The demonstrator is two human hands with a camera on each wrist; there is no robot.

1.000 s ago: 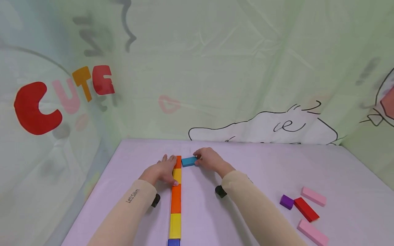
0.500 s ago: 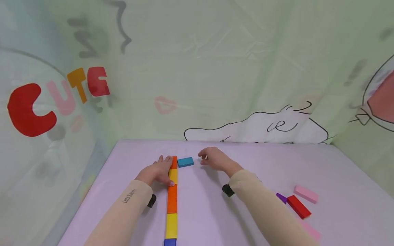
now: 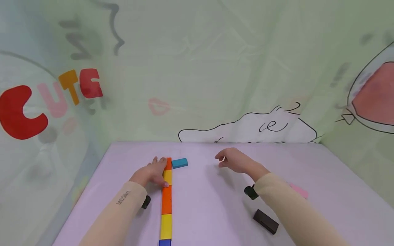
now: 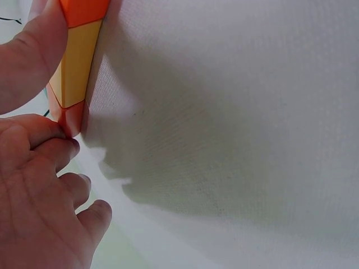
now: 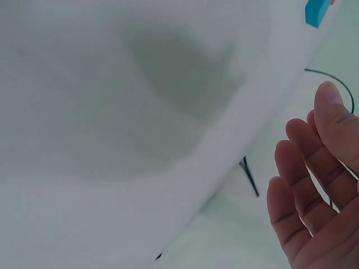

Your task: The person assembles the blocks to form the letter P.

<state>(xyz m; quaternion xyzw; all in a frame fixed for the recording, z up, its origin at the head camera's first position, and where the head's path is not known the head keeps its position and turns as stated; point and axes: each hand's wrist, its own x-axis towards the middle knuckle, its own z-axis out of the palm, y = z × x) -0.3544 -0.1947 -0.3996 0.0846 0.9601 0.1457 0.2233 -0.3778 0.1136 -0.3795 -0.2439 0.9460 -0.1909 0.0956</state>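
Observation:
In the head view, a straight row of blocks runs away from the near edge: dark blue (image 3: 165,243), yellow (image 3: 166,226), orange (image 3: 167,201), yellow (image 3: 167,176), and orange (image 3: 168,164) at the far end. My left hand (image 3: 150,172) rests against the row's far part, thumb on its near side and fingertips by the last orange block, as the left wrist view also shows with the yellow block (image 4: 78,61) between. A teal block (image 3: 180,163) lies crosswise, beside the row's far end. Holding nothing, my right hand (image 3: 235,161) hovers right of it, fingers loosely bent.
A black block (image 3: 266,221) lies on the lilac table (image 3: 212,205) near the right forearm. Part of a pink block (image 3: 299,191) shows behind the right sleeve (image 3: 292,205), which hides more of the table. A printed cloth (image 3: 215,85) hangs behind the table.
My right hand has let go of the teal block and moved right. The left hand stays on the row. A black block has come into view, while the sleeve now covers the red and purple blocks.

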